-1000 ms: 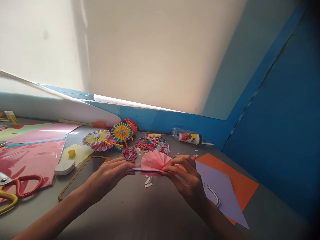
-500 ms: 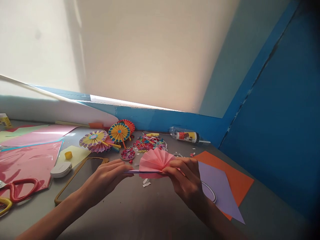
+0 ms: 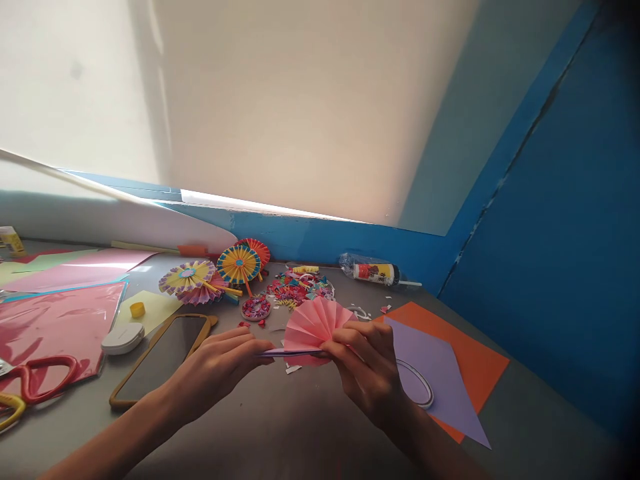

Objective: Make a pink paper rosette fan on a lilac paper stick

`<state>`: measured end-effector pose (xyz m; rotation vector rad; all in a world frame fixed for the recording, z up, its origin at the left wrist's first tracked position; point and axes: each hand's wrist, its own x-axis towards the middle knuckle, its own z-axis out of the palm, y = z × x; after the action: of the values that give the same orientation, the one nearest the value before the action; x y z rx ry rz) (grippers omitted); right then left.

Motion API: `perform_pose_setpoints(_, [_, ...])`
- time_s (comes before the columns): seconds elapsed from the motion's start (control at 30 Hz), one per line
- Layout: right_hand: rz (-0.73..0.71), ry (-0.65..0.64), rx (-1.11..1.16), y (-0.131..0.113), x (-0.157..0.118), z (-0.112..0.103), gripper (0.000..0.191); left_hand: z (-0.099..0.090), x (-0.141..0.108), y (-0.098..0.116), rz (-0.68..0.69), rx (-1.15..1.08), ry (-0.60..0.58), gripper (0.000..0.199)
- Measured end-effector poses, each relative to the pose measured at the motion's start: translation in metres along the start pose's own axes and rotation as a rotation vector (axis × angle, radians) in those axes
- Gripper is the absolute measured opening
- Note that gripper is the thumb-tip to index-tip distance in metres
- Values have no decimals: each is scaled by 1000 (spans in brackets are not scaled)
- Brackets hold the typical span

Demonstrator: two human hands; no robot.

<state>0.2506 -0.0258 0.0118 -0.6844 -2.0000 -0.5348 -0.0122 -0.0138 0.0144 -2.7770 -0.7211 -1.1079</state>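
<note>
A pink pleated paper fan point(image 3: 313, 325) is spread open above the table, held at its gathered base by my right hand point(image 3: 367, 357). My left hand point(image 3: 225, 360) pinches the outer end of a narrow folded purple paper strip point(image 3: 290, 353), which runs flat across to the fan's base. My right fingers press on the strip's other end too, covering the join. Just beyond the fan lie a heap of coloured paper scraps point(image 3: 300, 287) and a ring filled with red and purple scraps point(image 3: 256, 308).
Left are a phone point(image 3: 163, 360), white case point(image 3: 123, 339), yellow cap point(image 3: 137, 309), and scissors point(image 3: 47, 380). Finished paper fans point(image 3: 239, 264) stand at the back beside a glue bottle point(image 3: 373, 273). Purple point(image 3: 435, 360) and orange sheets point(image 3: 475, 357) and a white ring point(image 3: 425, 387) lie right.
Both hands have shifted slightly, the left one a little right and down, bringing it closer to the right. The pink fan has moved slightly right.
</note>
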Motion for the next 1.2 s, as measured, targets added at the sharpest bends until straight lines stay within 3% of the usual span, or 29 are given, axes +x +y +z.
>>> perform_pose_setpoints(0.13, [-20,24,-11,-1,1,-2,21,0,0,0,4,-1,25,15])
perform_pose_setpoints(0.43, [90,71,140,5,10,-3,19,-3,-1,-8,-58,-106,38,17])
perform_pose_setpoints(0.57, [121,53,179,5,7,-3,17,-1,1,-4,-217,-173,48,12])
perform_pose_setpoints(0.67, [316,-57,379,5,9,-5,9,-6,7,2,-451,-385,84,14])
perform_pose_setpoints(0.8, [731,-255,814,5,14,-1,36,-14,13,5,-723,-765,123,19])
perform_pose_setpoints(0.97, [1108,-427,1384,-6,14,7,64,-12,12,0,-822,-1076,173,19])
perform_pose_setpoints(1.07, [1190,-607,1571,-17,18,2,69,-7,11,1,-826,-1149,114,22])
perform_pose_setpoints(1.2, [1203,-536,1526,-23,30,-6,59,1,9,4,-913,-1218,44,49])
